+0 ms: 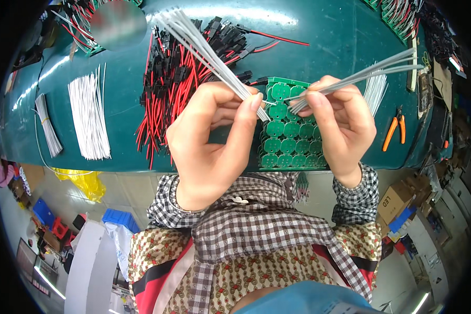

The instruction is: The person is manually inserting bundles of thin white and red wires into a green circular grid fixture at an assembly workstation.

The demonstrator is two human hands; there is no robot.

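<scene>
Between thumb and fingers, my left hand (206, 138) pinches a bundle of thin grey-white wires (206, 55) that slants up to the left. A second, smaller bundle of similar wires (374, 72) fans out up to the right from my right hand (345, 128), which is closed on it. The near ends of both bundles face each other with a small gap. Beneath them lies a green circuit board panel (287, 145) of rounded units, partly hidden by my right hand. Behind my left hand spreads a pile of red and black wires with black connectors (180, 78).
On the green table (125, 149), loose white wires (89, 118) and a tied wire bundle (48, 125) lie at left. Orange-handled cutters (394, 131) and more white wires (375, 93) lie at right. Wired boards (400, 21) sit at the far right. A blurred round object (118, 23) covers part of the far left.
</scene>
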